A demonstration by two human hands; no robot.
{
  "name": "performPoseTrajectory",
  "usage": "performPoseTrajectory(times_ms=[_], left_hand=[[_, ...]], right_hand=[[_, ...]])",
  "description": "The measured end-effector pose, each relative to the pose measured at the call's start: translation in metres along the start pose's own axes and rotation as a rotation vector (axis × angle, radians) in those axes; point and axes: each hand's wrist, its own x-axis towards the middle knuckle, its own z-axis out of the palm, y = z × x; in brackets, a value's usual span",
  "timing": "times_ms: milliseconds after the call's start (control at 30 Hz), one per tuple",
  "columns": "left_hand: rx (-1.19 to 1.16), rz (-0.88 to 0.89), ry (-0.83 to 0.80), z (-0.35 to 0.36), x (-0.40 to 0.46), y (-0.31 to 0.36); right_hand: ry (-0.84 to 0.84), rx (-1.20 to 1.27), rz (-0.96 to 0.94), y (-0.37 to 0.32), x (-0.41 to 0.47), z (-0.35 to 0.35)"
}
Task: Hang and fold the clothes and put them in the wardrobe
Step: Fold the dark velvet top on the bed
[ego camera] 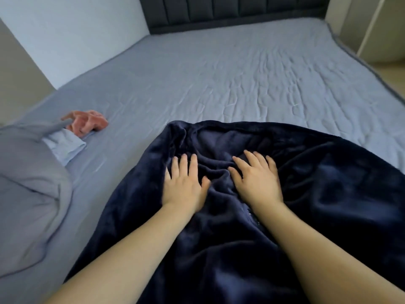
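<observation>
Left hand [183, 187], right hand [256, 181] flat on navy fleece [328, 183]

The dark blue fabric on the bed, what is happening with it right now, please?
A person is working on a dark blue fleece item spread over the blue bed sheet. The left hand and the right hand both lie flat on it with straight fingers, pressing near a bunch of wrinkles between them. It is not folded yet. To the left lie a grey garment, a light blue piece and a pink cloth.
</observation>
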Motion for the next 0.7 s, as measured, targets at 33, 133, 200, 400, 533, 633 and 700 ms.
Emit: performPoseTrajectory(times_ms=[33, 133, 200, 400, 533, 633, 700], left_hand=[[-0.014, 0.01, 0.001, -0.01, -0.009, 0.002], [-0.014, 0.073, -0.034, -0.047, -0.059, -0.005], [0.04, 0.118, -0.08, -0.067, -0.113, -0.021], [-0.082, -0.177, -0.402, -0.11, -0.184, -0.073], [-0.298, -0.148, -0.386, -0.117, -0.181, -0.098], [-0.781, -0.136, -0.342, -0.132, -0.173, -0.154], [-0.968, -0.192, -0.315, -0.156, -0.153, -0.204]], right_hand=[[-0.011, -0.031, -0.002, -0.002, -0.003, -0.004], [-0.122, -0.09, 0.006, -0.009, -0.017, -0.023], [-0.223, -0.053, 0.046, -0.015, -0.025, -0.046], [-0.292, 0.223, -0.004, -0.096, -0.028, -0.105], [-0.42, 0.684, 0.126, -0.16, -0.033, -0.093], [-0.555, 1.074, 0.431, -0.187, -0.023, -0.088], [-0.659, 1.231, 0.551, -0.2, -0.006, -0.093]])
